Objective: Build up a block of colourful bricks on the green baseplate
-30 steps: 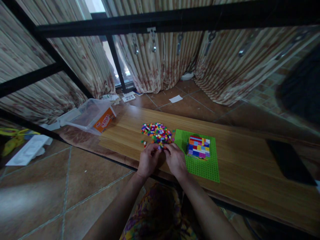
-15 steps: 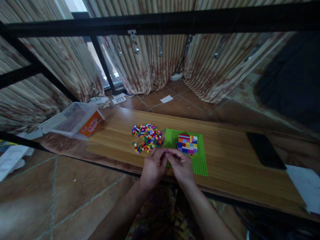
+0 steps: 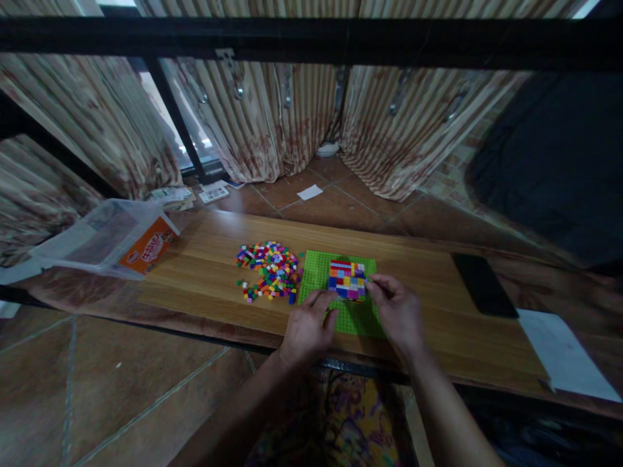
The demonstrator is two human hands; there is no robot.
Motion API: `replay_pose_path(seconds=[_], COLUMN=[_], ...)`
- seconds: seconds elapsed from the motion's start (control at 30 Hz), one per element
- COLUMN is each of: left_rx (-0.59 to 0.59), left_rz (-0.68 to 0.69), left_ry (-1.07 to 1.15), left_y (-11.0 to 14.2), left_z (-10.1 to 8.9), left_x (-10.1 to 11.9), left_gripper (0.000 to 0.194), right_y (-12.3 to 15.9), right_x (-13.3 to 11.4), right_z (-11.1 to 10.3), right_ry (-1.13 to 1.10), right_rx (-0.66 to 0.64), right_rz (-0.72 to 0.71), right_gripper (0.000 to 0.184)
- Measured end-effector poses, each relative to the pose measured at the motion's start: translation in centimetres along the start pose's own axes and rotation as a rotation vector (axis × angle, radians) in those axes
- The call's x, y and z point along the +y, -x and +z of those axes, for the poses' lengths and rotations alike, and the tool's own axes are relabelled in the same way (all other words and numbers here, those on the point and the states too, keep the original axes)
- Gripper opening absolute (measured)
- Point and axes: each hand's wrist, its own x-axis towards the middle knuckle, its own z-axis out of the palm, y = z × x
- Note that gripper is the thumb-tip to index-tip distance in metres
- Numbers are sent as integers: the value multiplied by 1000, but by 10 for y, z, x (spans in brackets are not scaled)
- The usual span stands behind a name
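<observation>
A block of many-coloured toy bricks (image 3: 347,279) is built up on a green studded baseplate (image 3: 316,264). At its right side, my right hand (image 3: 400,312) pinches what looks like a small toy brick, mostly covered by the fingertips. My left hand (image 3: 307,329) is over the baseplate's front left part, thumb and forefinger apart, fingertips near the block's lower left corner. Whether they touch the block I cannot tell. Left of the baseplate lies a loose heap of small coloured bricks (image 3: 275,266).
The wooden board (image 3: 204,279) carries the bricks. A clear plastic box (image 3: 92,240) with an orange label stands at its left end. Rightward lie a black phone-like slab (image 3: 484,285) and white paper (image 3: 567,353). A dark metal bar (image 3: 311,42) crosses beyond, before striped curtains (image 3: 272,123).
My hands were together at the baseplate's front left, a purple bit between the fingertips. They have parted: the right moved to the block's right side, the left stayed near the front left.
</observation>
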Motion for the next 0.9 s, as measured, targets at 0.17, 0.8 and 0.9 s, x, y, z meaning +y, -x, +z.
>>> replay_pose_path(seconds=[0.17, 0.8, 0.9], left_rx=[23, 31, 33], left_rz=[-42, -46, -44], left_ry=[-39, -54, -60], left_y=[8, 15, 16], left_z=[-7, -14, -13], left_x=[-14, -28, -29], left_gripper=[25, 24, 24], right_y=[-24, -22, -22], right_x=[3, 24, 26], right_z=[-3, 17, 19], right_ry=[218, 172, 160], right_rx=[-84, 42, 69], right_rz=[-115, -175, -192], right_gripper=[28, 29, 28])
